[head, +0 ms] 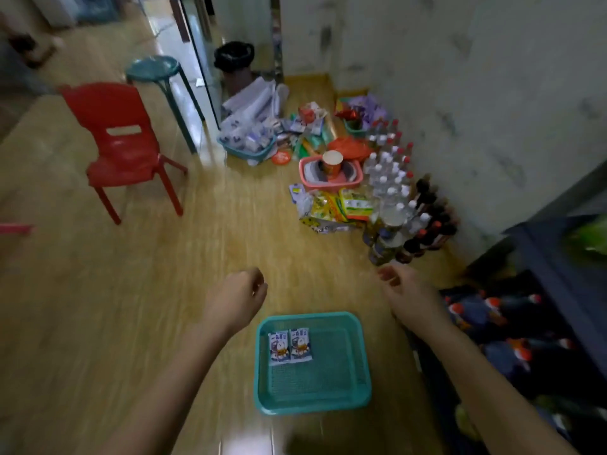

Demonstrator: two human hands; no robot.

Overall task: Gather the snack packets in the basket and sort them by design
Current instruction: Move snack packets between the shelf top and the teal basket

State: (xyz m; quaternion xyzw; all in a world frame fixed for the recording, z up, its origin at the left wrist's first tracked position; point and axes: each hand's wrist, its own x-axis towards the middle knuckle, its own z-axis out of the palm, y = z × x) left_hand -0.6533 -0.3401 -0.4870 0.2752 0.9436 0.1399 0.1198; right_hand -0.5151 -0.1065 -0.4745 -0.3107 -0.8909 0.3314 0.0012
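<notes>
On the wooden floor point(138, 307) one teal basket point(331, 369) is sitting right in front of the person, and two snack packets are lying inside it, in the far left corner. The first packet point(278, 349) and the second packet point(300, 345) are lying flat, side by side and touching, and both are showing the same blue and white cartoon design. The rest of the basket bottom is bare mesh. Two bare arms are reaching forward above the floor. The left hand point(236, 297) is hovering beyond the far left corner of the basket, its fingers loosely curled and holding nothing. The right hand point(402, 290) is hovering beyond the far right corner, also loosely curled and holding nothing. Neither hand is touching the basket. Further away, near the wall, one loose pile of yellow and green snack packets point(341, 206) is lying on the floor; they are too blurred for me to count. Behind this pile one pink basket point(348, 185) is standing with one paper cup point(332, 160) in it. Beside it many clear bottles point(391, 172) and some dark bottles point(430, 218) are standing close together, and I cannot count them exactly. On the left one red chair point(123, 149) and one teal stool point(154, 68) are standing.
</notes>
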